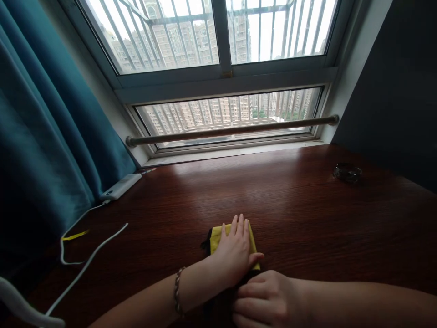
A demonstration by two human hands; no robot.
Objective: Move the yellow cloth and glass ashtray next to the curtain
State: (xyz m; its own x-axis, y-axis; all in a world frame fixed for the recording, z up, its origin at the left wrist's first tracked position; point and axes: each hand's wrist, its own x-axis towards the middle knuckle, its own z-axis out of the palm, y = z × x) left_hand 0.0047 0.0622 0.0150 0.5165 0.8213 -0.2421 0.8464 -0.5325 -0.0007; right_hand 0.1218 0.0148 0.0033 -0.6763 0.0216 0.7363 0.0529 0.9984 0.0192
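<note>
Teal curtain hangs down far left, white cables trailing over the dark wooden table beneath it, with a small yellow tag on one cable; any print on it too small to read. White power bank or adapter lies at the table's back left corner by the window sill, no legible brand. Left hand, braided bracelet on the wrist, lies flat palm-down on a yellow cloth, fingers extended and together, pressing rather than gripping. The cloth sits low centre on the table, near the front edge, with a dark edge or layer showing at its left and under the hands; no label visible. Right hand just beside the left, touching the cloth's near edge, fingers curled in; whether they pinch the fabric cannot be told. Far right, a small dark glass dish sits well apart from the hands. Window with bars and a metal rail runs across the back.
</note>
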